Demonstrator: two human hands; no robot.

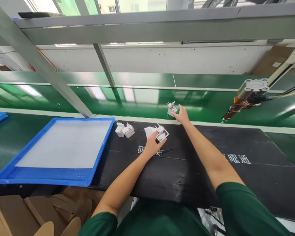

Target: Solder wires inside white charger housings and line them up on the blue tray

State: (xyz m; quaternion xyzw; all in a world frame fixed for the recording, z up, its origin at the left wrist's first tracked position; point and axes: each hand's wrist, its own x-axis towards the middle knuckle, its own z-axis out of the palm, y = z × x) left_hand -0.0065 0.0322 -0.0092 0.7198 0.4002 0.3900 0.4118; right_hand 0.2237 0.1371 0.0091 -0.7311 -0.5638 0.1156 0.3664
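Observation:
My left hand point(151, 144) is closed around a white plug adapter housing point(162, 134), its open side showing parts inside and plug pins sticking up. Out over the green belt, my right hand point(183, 115) pinches another white plug adapter point(172, 110) between thumb and fingers; whether it rests on the belt I cannot tell. Beside my left hand lies a flat white piece point(149, 131), partly hidden. Two white adapters, a left one point(120, 129) and a right one point(128, 131), stand close together on the black mat point(186, 177), left of my hands.
A blue tray point(94, 164) with a white sheet lies at left. A thin dark tool point(168, 150) is on the mat. The green belt point(142, 98) runs behind. At right hangs a dispenser-like nozzle device point(236, 106). Cardboard pieces point(39, 209) sit below left; a metal post point(61, 88) slants down.

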